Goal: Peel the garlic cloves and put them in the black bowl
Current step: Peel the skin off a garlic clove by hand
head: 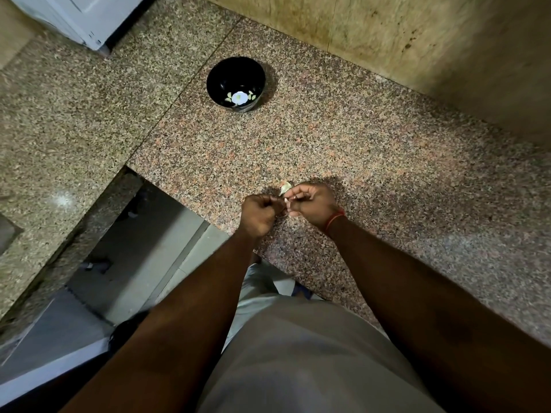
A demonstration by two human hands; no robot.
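Both hands, left hand (pixel 258 210) and right hand (pixel 310 202), pinch what seems a pale garlic clove (pixel 285 188) above the speckled granite tabletop (pixel 372 162); strip skin gently; glossy black bowl (pixel 235 82) sits well beyond.

One black bowl (pixel 236 81), two hands (pixel 258 214) (pixel 310 202)

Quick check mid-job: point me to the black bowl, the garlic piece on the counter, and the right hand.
black bowl (pixel 215 73): head view, on its inner left wall.
garlic piece (pixel 284 187): head view, on its pale skin.
right hand (pixel 310 201): head view, on the back of the hand.
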